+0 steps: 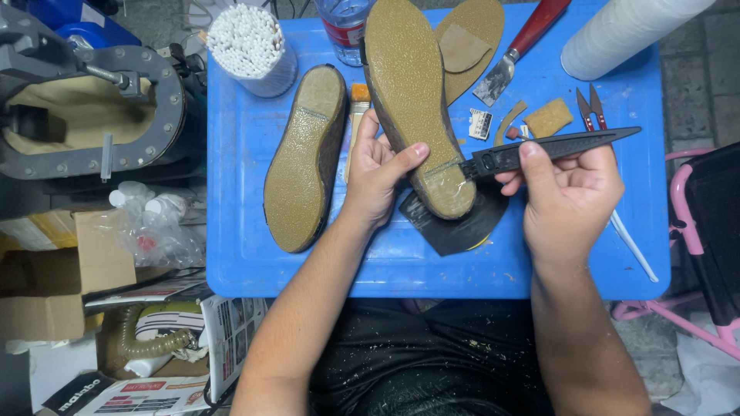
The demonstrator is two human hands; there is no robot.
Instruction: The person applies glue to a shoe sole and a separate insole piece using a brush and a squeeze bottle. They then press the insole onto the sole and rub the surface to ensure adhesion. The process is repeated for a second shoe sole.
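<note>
Left hand (pixel 378 179) closed around a shoe (pixel 416 100), sole up, thumb across its heel, held over the middle of the blue table (pixel 247 254). Right hand (pixel 566 192) closed on a black utility knife (pixel 551 146), blade tip touching the heel. Second shoe (pixel 304 158) lies sole up just left. Red-handled scraper (pixel 520 50) far right, white sticks in a cup (pixel 250 46) far left.

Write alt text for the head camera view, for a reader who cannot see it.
Seen from above, the left hand holds a shoe sole-up over a blue table, while the right hand presses a black utility knife to the sole's heel end. A second shoe lies sole-up to the left, with red snips, a red-handled scraper and sole scraps behind.
</note>
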